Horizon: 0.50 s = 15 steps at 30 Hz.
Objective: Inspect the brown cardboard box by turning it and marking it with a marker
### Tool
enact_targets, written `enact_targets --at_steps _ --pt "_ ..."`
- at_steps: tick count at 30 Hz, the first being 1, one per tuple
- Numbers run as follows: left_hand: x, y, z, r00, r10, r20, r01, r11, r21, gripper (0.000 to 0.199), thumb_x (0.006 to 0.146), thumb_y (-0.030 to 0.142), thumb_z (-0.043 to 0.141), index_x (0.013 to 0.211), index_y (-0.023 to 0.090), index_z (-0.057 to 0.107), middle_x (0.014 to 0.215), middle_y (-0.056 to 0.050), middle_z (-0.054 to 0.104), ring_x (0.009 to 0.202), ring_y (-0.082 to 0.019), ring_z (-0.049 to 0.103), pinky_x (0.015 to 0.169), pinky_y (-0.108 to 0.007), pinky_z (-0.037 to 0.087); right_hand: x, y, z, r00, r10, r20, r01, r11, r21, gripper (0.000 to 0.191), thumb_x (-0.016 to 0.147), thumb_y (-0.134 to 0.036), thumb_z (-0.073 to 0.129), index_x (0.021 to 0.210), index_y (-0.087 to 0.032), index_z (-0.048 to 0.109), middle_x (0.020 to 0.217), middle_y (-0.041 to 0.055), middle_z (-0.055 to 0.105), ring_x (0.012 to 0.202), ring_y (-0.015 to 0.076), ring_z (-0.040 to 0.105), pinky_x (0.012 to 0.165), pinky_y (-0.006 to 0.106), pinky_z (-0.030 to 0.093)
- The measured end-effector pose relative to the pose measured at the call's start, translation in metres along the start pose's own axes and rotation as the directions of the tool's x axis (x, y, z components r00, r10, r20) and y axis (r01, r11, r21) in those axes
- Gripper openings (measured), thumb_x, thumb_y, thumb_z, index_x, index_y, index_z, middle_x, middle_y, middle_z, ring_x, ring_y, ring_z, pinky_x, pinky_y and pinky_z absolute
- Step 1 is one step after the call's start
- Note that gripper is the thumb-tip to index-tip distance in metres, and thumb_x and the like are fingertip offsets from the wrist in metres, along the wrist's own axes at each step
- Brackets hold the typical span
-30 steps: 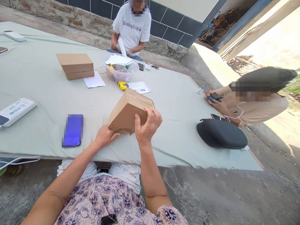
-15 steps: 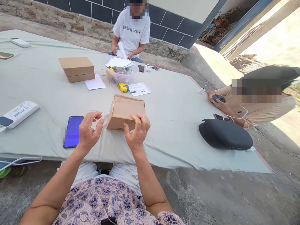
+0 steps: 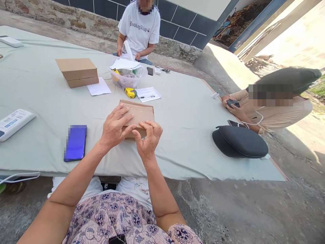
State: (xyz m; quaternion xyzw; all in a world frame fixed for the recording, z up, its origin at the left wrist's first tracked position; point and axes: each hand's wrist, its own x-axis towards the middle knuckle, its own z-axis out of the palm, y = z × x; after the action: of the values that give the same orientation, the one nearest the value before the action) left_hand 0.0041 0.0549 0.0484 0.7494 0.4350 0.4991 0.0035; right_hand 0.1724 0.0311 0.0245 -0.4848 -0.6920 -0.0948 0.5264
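A small cardboard box lies flat on the grey-green cloth-covered table right in front of me. My left hand presses over its top and near left side. My right hand grips its near edge, fingers curled against the cardboard. The hands nearly touch each other, and together they hide the near part of the box. To the left of my left hand lies a phone with a blue screen, not touching it.
Farther off stand stacked cardboard boxes, a plastic tub of papers and a yellow tape measure. A white power bank lies at left. A black padded case sits at right, near a seated person holding a phone. Another person sits beyond.
My left hand has come down from the air onto the box. The box, tilted up in my hands a second ago, now lies flat on the table.
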Motion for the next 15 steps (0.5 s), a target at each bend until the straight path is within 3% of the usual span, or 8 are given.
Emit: enact_targets --at_steps 5,15 --pt "0.003 -0.004 -0.005 0.998 -0.060 0.035 0.063 0.993 -0.099 0.051 0.095 0.066 0.056 0.110 0.022 0.077 0.135 -0.013 0.069 0.145 -0.035 0.052 0.118 -0.056 0.045 0.007 0.007 0.009 0.998 0.065 -0.003 -0.065 0.997 0.029 0.026 0.097 -0.051 0.062 0.102 -0.026 0.071 0.108 0.0073 0.057 0.110 0.0241 0.057 0.103 0.045 0.048" --pt "0.000 -0.014 -0.005 0.997 -0.062 0.035 0.068 0.974 -0.216 0.054 0.093 0.071 0.055 0.107 0.023 0.075 0.130 -0.012 0.069 0.147 -0.034 0.049 0.123 -0.059 0.039 0.011 0.025 0.001 0.997 -0.069 -0.021 0.072 0.984 0.162 0.026 0.105 -0.035 0.051 0.107 -0.028 0.075 0.104 0.0066 0.068 0.109 0.0213 0.065 0.102 0.043 0.055"
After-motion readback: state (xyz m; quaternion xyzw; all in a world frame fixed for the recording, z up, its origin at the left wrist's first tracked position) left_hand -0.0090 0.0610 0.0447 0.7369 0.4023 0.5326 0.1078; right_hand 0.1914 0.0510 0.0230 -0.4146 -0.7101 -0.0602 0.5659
